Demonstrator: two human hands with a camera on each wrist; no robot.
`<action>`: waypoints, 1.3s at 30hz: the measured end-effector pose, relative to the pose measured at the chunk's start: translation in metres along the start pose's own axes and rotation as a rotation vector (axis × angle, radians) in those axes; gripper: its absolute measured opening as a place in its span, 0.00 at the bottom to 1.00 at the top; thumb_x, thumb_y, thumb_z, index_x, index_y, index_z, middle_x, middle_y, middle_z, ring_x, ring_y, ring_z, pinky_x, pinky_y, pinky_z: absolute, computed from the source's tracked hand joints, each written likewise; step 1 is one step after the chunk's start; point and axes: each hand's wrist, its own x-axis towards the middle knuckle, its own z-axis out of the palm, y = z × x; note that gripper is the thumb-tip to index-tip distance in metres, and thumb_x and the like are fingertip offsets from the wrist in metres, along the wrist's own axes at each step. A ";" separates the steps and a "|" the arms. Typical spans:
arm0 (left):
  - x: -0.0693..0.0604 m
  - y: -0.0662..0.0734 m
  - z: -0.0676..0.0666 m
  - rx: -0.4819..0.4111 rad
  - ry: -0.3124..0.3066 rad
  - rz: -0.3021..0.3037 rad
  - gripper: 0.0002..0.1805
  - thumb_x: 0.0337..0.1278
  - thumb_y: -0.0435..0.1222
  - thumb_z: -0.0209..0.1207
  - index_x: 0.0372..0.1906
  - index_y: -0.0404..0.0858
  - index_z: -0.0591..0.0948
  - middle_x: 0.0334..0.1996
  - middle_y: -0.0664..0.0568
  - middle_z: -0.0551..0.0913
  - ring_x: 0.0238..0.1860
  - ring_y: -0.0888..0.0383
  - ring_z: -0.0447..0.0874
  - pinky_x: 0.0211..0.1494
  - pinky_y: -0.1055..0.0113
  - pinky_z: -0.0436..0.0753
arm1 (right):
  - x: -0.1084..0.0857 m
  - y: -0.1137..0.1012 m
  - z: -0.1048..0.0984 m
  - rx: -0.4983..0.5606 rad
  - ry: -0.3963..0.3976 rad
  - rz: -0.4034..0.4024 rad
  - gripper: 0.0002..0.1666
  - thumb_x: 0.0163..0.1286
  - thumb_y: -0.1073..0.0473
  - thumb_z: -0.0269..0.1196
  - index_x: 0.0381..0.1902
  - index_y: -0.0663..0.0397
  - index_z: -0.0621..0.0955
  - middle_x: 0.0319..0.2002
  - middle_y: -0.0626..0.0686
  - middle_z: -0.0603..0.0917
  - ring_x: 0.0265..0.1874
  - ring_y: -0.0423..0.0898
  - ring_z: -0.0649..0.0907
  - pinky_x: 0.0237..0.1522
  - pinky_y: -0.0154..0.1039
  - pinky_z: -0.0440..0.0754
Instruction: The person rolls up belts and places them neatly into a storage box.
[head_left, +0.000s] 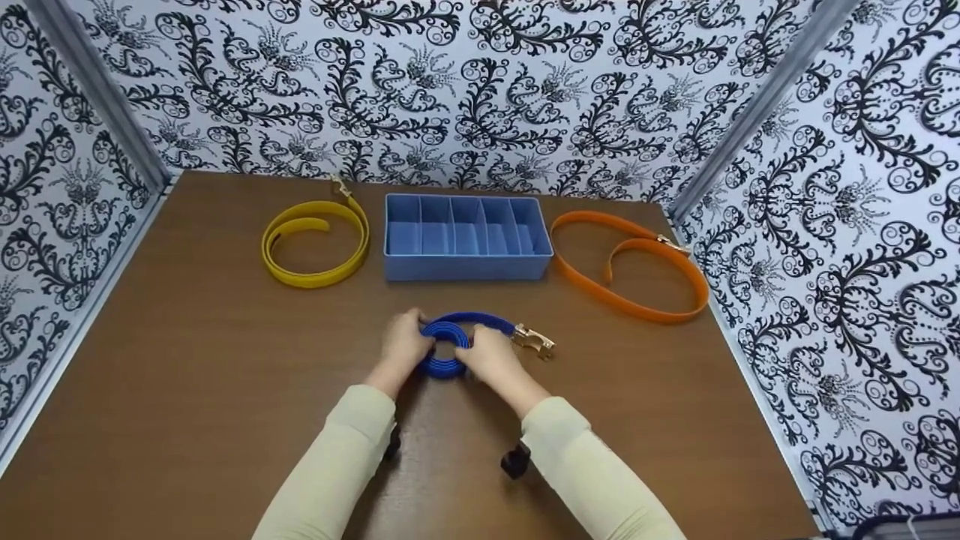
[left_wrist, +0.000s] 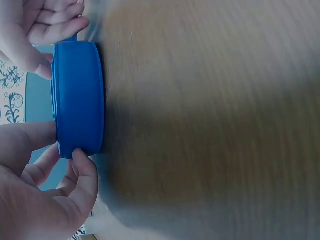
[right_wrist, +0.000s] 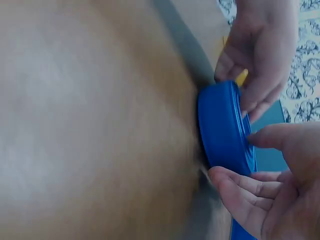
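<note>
The blue strap (head_left: 442, 369) lies coiled on the brown table (head_left: 240, 382) before you, its round opening facing up and its outer length with the gold clasp (head_left: 535, 339) pointing to your right. Behind the table stands the patterned wall (head_left: 480, 90). Your left hand (head_left: 405, 343) and your right hand (head_left: 492, 355) are both partly closed, each pinching one side of the strap between thumb and fingers
</note>
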 end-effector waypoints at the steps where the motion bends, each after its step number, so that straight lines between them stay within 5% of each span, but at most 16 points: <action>1: -0.001 0.001 0.000 0.005 -0.004 -0.005 0.16 0.46 0.29 0.69 0.44 0.33 0.82 0.44 0.38 0.82 0.49 0.40 0.79 0.53 0.49 0.75 | -0.002 -0.001 0.001 0.008 0.004 0.013 0.15 0.63 0.57 0.63 0.41 0.64 0.78 0.23 0.52 0.81 0.14 0.43 0.80 0.21 0.37 0.80; 3: -0.002 0.002 0.001 0.006 -0.021 -0.017 0.17 0.49 0.31 0.69 0.46 0.34 0.81 0.46 0.37 0.81 0.49 0.41 0.78 0.54 0.49 0.75 | -0.004 -0.004 0.004 0.026 0.009 0.033 0.20 0.63 0.59 0.61 0.47 0.69 0.76 0.23 0.55 0.82 0.09 0.43 0.79 0.15 0.36 0.78; 9: -0.006 0.002 0.003 -0.037 -0.084 -0.041 0.19 0.55 0.32 0.68 0.52 0.34 0.78 0.51 0.36 0.76 0.51 0.41 0.77 0.54 0.51 0.76 | -0.003 -0.006 0.005 0.002 0.026 0.057 0.35 0.65 0.61 0.59 0.67 0.72 0.66 0.44 0.67 0.83 0.11 0.42 0.78 0.15 0.34 0.77; 12: -0.006 0.001 0.002 -0.034 -0.085 -0.019 0.22 0.52 0.31 0.69 0.53 0.34 0.77 0.53 0.35 0.74 0.53 0.40 0.76 0.55 0.51 0.75 | 0.000 -0.007 0.003 0.007 0.016 0.041 0.35 0.65 0.62 0.59 0.68 0.70 0.67 0.50 0.67 0.81 0.15 0.45 0.81 0.19 0.36 0.79; 19: -0.003 -0.002 -0.001 -0.030 -0.119 -0.013 0.29 0.47 0.31 0.72 0.57 0.34 0.76 0.55 0.35 0.73 0.57 0.41 0.72 0.59 0.51 0.73 | 0.008 -0.008 0.002 -0.070 -0.015 -0.064 0.26 0.67 0.63 0.58 0.62 0.63 0.74 0.55 0.61 0.81 0.52 0.54 0.81 0.52 0.47 0.78; 24: -0.002 -0.003 -0.004 -0.040 -0.135 0.000 0.27 0.49 0.31 0.70 0.57 0.33 0.76 0.54 0.38 0.76 0.58 0.42 0.72 0.60 0.51 0.72 | 0.011 -0.013 0.007 -0.264 0.041 -0.213 0.14 0.68 0.66 0.58 0.50 0.58 0.80 0.44 0.59 0.85 0.46 0.57 0.83 0.48 0.50 0.79; 30: -0.001 -0.002 -0.005 -0.054 -0.121 0.037 0.23 0.50 0.29 0.68 0.54 0.31 0.78 0.49 0.39 0.80 0.54 0.42 0.75 0.58 0.52 0.73 | 0.012 -0.013 0.014 -0.394 0.068 -0.264 0.19 0.70 0.67 0.53 0.57 0.58 0.79 0.48 0.62 0.84 0.47 0.59 0.82 0.51 0.50 0.78; 34: -0.002 -0.002 -0.003 -0.021 -0.077 0.062 0.19 0.50 0.27 0.66 0.50 0.32 0.79 0.46 0.38 0.82 0.51 0.40 0.78 0.55 0.50 0.75 | 0.010 -0.008 0.012 -0.327 0.100 -0.231 0.17 0.70 0.63 0.58 0.55 0.60 0.79 0.47 0.62 0.84 0.46 0.58 0.83 0.50 0.49 0.79; 39: -0.004 0.000 -0.001 0.014 -0.052 0.044 0.19 0.47 0.26 0.65 0.48 0.33 0.80 0.45 0.36 0.81 0.50 0.38 0.77 0.53 0.47 0.75 | 0.001 -0.008 0.009 -0.224 0.095 -0.056 0.28 0.66 0.55 0.65 0.57 0.67 0.75 0.43 0.65 0.84 0.42 0.59 0.84 0.45 0.52 0.81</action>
